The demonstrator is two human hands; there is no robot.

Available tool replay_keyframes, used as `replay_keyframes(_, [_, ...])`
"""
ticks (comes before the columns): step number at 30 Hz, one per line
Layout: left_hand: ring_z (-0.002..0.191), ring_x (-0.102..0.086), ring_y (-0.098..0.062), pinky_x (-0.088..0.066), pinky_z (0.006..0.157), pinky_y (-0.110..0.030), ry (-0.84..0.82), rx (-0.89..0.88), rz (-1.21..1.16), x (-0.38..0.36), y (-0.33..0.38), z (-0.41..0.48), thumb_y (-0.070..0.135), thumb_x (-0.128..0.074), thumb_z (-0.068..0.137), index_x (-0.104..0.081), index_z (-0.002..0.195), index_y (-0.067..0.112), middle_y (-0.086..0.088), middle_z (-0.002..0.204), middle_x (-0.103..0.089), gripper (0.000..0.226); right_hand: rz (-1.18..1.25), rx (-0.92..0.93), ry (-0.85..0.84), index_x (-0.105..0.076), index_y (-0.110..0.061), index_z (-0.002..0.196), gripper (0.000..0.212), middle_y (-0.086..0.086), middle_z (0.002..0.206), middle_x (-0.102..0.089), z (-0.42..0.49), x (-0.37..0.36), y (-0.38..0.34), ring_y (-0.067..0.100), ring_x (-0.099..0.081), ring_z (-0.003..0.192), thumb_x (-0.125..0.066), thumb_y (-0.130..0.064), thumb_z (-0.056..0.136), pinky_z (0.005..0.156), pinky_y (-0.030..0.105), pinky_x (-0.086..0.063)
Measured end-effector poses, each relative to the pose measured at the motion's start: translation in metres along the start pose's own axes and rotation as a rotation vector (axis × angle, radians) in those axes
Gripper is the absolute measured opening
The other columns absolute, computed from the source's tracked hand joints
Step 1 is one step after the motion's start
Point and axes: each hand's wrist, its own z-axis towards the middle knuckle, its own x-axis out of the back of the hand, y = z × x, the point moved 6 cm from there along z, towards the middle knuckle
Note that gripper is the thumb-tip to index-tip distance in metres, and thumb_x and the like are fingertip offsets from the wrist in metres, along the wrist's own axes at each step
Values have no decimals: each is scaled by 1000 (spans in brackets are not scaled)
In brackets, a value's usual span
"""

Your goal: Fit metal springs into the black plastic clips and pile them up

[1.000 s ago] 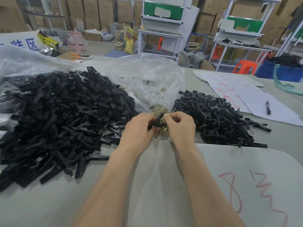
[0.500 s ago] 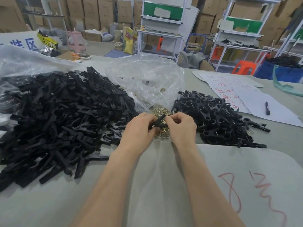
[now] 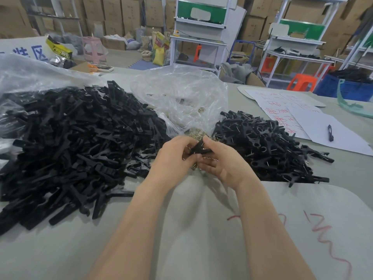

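Above the heap of brass-coloured metal springs (image 3: 196, 134) on the grey bench (image 3: 60, 249), the left hand (image 3: 171, 161) and right hand (image 3: 225, 161) each have their grip pinched on one black plastic clip (image 3: 199, 148), near the pile of assembled black clips (image 3: 262, 142).

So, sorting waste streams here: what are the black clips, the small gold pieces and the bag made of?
Black clips: likely moulded plastic, matte with dull sheen. Gold pieces: apparently metal wire, bright brassy glints. Bag: thin clear plastic film, crinkled and glossy.
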Motion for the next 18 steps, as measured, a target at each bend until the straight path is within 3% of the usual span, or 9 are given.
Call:
replay_keyframes(4, [90, -59, -18, -49, 87, -40, 10, -80, -11, 2, 11, -2, 13, -71, 82, -67, 102, 15, 3, 98, -63, 20, 135, -113, -165, -64, -12, 87, 39, 13, 76, -69, -1, -4, 3, 21, -67, 64, -70, -45, 66, 61, 27, -59])
replay_keyframes(9, [107, -52, -16, -38, 96, -27, 68, -147, 85, 4, 18, -2, 18, -71, 84, -67, 112, 14, 5, 108, -64, 29, 125, -74, -239, -65, -13, 98, 47, 5, 72, -70, 2, -3, 3, 15, -69, 64, -65, -48, 66, 62, 24, -57])
replay_keyframes(13, [104, -54, -18, -41, 94, -31, 49, -168, 94, 1, 21, -2, 14, -70, 83, -66, 111, 10, 1, 107, -61, 29, 149, -39, -243, -76, -19, 80, 28, 3, 70, -67, 3, -4, 6, 12, -67, 64, -65, -42, 67, 62, 23, -57])
replay_keyframes(18, [105, -55, -18, -43, 94, -32, 18, -178, 156, -2, 20, -2, 10, -68, 83, -64, 116, 12, 0, 109, -62, 33, 191, -41, -198, -68, -13, 86, 31, 6, 69, -67, 7, -4, 14, 13, -68, 62, -67, -36, 66, 61, 22, -57])
